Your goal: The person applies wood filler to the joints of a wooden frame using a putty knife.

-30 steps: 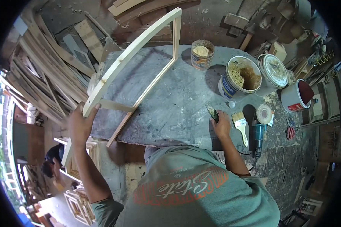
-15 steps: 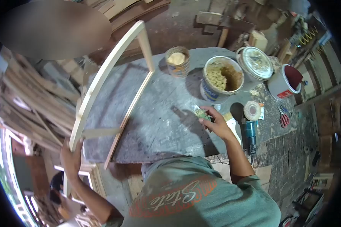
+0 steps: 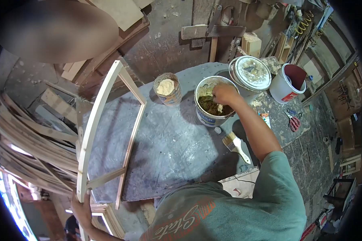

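My left hand [image 3: 81, 209] is closed around the lower end of a curved wooden frame [image 3: 91, 124]. The pale frame has a bowed outer rail, a straight inner rail and short crosspieces, and it stands tilted over the left side of the grey work surface [image 3: 177, 140]. My right hand [image 3: 225, 95] reaches down into an open white bucket [image 3: 208, 119], its fingers curled and partly hidden. Brownish-green putty-like paste [image 3: 209, 105] lies inside the bucket. I cannot make out what the fingers hold. Below the bucket lies a white-handled paintbrush [image 3: 241, 150].
A can of pale powder [image 3: 167, 96] stands left of the bucket. To the right are a lidded tub [image 3: 253, 74], a white container with a dark red sheet [image 3: 283, 86] and red-handled scissors [image 3: 294, 122]. Curved wood strips [image 3: 36, 148] are piled at left.
My right hand has moved from above the table, where it held a small greenish thing, up into the bucket. My left hand keeps its hold on the frame. The view has shifted.
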Tool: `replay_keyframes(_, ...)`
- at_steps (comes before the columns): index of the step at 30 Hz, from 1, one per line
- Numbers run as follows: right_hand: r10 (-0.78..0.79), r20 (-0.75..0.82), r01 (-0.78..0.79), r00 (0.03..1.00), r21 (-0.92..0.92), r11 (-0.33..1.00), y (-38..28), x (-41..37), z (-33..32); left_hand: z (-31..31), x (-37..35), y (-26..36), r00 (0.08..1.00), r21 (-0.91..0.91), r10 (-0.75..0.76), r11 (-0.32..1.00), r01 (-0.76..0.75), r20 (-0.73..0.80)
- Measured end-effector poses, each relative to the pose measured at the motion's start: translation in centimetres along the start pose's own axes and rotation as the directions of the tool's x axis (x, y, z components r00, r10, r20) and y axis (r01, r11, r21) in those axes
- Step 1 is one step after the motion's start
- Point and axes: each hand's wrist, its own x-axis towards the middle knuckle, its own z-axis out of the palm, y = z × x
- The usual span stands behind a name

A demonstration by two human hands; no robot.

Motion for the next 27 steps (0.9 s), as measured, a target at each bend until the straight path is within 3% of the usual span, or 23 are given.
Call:
replay_keyframes(2,0.076,0.074,-0.078,0.994,0.019,0.997,-0.9,1.6,0.6,0.0,0.1,-0.1,1.0,0.045,-0.001,0.999,0.001,-0.007)
replay_keyframes(8,0.105,0.045,-0.108,0.993,0.061,0.992,-1.5,2.8,1.4,0.0,-0.2,0.5,0.999,0.029,-0.038,0.999,0.038,-0.019)
replay_keyframes(11,0.057,-0.116,-0.035,0.992,0.179,0.983,-1.2,-0.4,-0.3,0.3,0.0,-0.4,0.997,0.098,-0.046,0.994,0.053,-0.065)
replay_keyframes(12,0.079,-0.123,-0.052,0.989,0.21,0.976,-0.9,-1.4,-1.1,0.4,0.0,-0.9,0.995,0.138,-0.047,0.989,0.059,-0.089)
replay_keyframes(13,0.098,-0.127,-0.065,0.987,0.24,0.968,-0.6,-2.4,-1.9,-0.2,-0.2,1.0,0.997,0.045,-0.02,0.999,0.024,-0.074)
replay_keyframes(15,0.117,-0.156,-0.055,0.981,0.351,0.935,-0.2,-4.7,-3.7,-0.3,-0.4,0.8,0.992,0.119,-0.025,0.992,0.039,-0.123)
replay_keyframes(17,0.015,-0.239,0.129,0.971,0.575,0.808,-0.3,-6.5,-4.9,-1.5,-0.9,2.2,0.992,0.125,-0.085,0.987,0.096,-0.097)
replay_keyframes(21,-0.072,-0.164,0.179,0.984,0.872,0.456,-6.9,-10.4,-9.3,-0.9,-2.5,-1.9,0.982,0.153,-0.079,0.983,0.106,-0.174)
replay_keyframes(23,-0.245,-0.198,0.266,0.949,0.92,0.288,-11.7,-11.0,-10.3,-0.6,-3.0,-3.0,0.979,0.089,-0.102,0.989,0.119,-0.178)
replay_keyframes(24,-0.295,-0.224,0.299,0.929,0.923,0.242,-14.4,-11.3,-10.5,-0.7,-3.5,-1.8,0.97,0.167,-0.113,0.974,0.151,-0.216)
replay_keyframes(27,-0.472,-0.225,0.317,0.852,0.94,0.124,-23.2,-12.8,-11.2,-1.0,-4.3,-0.9,0.973,0.094,-0.194,0.974,0.206,-0.124)
